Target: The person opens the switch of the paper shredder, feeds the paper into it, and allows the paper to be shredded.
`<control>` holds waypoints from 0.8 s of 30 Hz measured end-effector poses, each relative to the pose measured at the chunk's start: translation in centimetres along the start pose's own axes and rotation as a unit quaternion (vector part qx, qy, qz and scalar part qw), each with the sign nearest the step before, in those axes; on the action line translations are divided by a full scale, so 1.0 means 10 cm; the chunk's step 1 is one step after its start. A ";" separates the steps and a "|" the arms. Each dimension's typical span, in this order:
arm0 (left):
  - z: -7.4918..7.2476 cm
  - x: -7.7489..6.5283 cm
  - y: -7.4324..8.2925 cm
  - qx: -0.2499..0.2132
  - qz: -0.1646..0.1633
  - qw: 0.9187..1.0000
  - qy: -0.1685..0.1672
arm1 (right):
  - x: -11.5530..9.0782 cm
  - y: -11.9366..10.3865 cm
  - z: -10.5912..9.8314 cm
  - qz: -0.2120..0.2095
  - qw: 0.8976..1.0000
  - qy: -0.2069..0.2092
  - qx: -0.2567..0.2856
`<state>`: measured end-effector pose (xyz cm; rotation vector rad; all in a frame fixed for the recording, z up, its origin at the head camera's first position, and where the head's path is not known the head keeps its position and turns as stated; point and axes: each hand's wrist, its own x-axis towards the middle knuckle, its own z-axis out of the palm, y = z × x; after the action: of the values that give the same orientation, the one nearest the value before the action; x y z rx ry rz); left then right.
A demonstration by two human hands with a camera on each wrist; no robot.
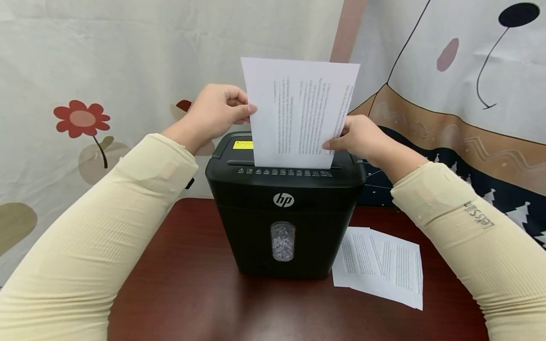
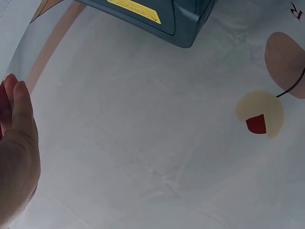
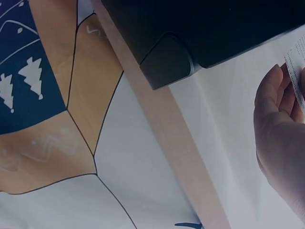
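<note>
Both hands [image 1: 211, 115] [image 1: 368, 139] pinch a sheet [image 1: 298, 109] at the slot [image 1: 238, 163] of the shredder [image 1: 285, 213] — shreds [image 1: 283, 241] inside, pages [image 1: 379, 267] on the counter [image 1: 179, 284] unshredded.

Black shredder [image 1: 256, 227], white printed sheet [image 1: 298, 109]

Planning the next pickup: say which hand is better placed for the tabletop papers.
Probably the right hand: the papers lie on its side of the shredder, while the left hand is opposite.
</note>
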<state>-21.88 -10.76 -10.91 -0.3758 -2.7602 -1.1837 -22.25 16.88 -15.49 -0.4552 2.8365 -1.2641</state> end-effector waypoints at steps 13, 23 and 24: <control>0.00 -0.03 -0.10 0.020 0.001 1.000 -0.008 | 0.05 0.02 0.08 -0.022 1.000 -0.010 0.002; 0.05 -0.02 -0.16 0.002 -0.001 1.000 -0.017 | 0.06 0.05 0.12 -0.021 1.000 -0.015 -0.010; 0.06 -0.02 -0.16 0.009 -0.001 1.000 -0.017 | 0.05 0.05 0.13 -0.021 1.000 -0.015 -0.010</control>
<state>-22.12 -11.46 -12.49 -0.3940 -2.7994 -1.1632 -22.76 16.16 -16.68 -0.5318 2.8319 -1.2246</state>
